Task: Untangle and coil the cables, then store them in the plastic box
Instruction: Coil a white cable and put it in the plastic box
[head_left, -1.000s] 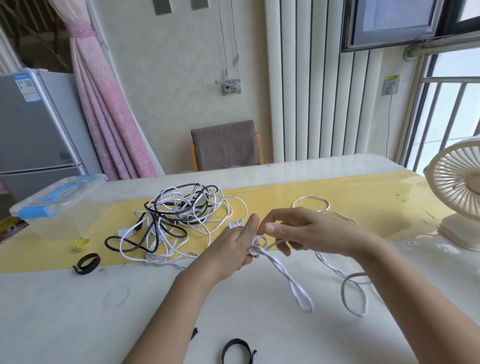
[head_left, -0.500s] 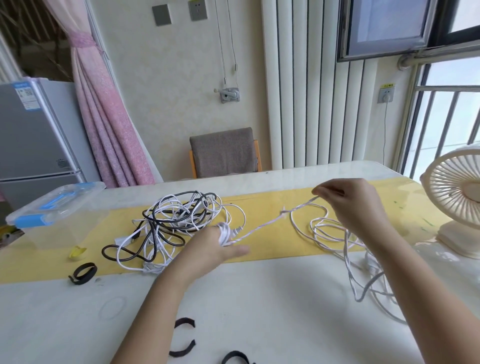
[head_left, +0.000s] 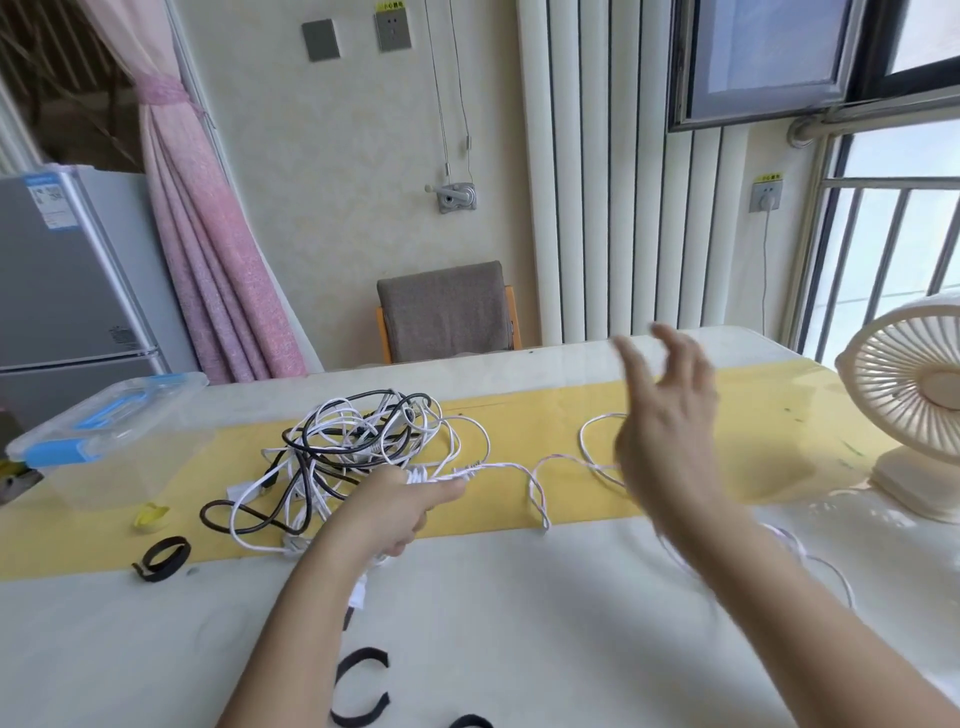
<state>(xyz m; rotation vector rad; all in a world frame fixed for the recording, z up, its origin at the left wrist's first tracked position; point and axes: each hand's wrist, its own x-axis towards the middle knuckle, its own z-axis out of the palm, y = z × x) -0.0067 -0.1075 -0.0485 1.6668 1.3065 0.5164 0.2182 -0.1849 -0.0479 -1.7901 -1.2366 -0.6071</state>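
White cable (head_left: 511, 466) is clamped by curled fingers of the left hand (head_left: 397, 506) beside the cable tangle (head_left: 358, 441); right hand (head_left: 670, 441), blurred, seems splayed, empty.

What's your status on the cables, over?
Left hand grips white cable, loops round fingers. Right hand raised, open. Tangled pile just behind left hand, unsorted.

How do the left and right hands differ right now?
The left hand grips the white cable, low beside the tangled pile; the right hand seems to hold nothing. The left hand's fingers are curled; the right hand's are spread, raised and motion-blurred. Both hands are bare.
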